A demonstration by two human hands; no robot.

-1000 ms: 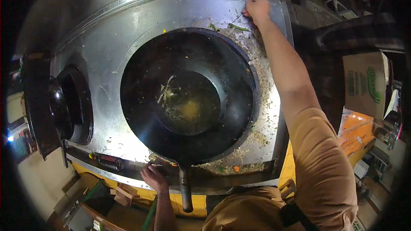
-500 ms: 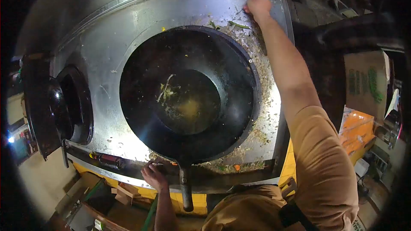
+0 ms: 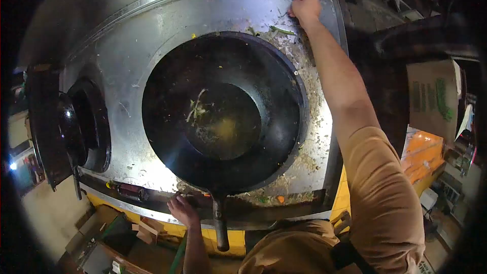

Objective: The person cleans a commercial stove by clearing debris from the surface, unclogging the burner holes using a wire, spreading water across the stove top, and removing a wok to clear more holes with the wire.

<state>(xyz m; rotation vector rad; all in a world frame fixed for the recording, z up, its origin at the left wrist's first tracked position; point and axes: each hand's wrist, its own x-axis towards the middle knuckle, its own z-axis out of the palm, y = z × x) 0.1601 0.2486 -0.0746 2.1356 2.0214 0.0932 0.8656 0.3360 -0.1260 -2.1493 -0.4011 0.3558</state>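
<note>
A large black wok [image 3: 223, 66] sits in the steel stove top [image 3: 122, 45], with a little yellowish liquid and pale scraps [image 3: 197, 107] inside. Its handle [image 3: 221, 228] points toward me. At the far right corner of the steel, my right hand [image 3: 306, 9] is closed in a fist. Thin strands show beside it, but what it holds is hidden. My left hand [image 3: 183, 210] is at the front edge, left of the wok handle, its fingers curled at a small dark part that I cannot make out.
Food scraps [image 3: 309, 157] lie along the wok's right side, with a green piece [image 3: 282, 31] near the back and an orange bit [image 3: 280, 199] in front. Another black pan [image 3: 94, 122] stands at the left. A cardboard box [image 3: 431, 96] is at the right.
</note>
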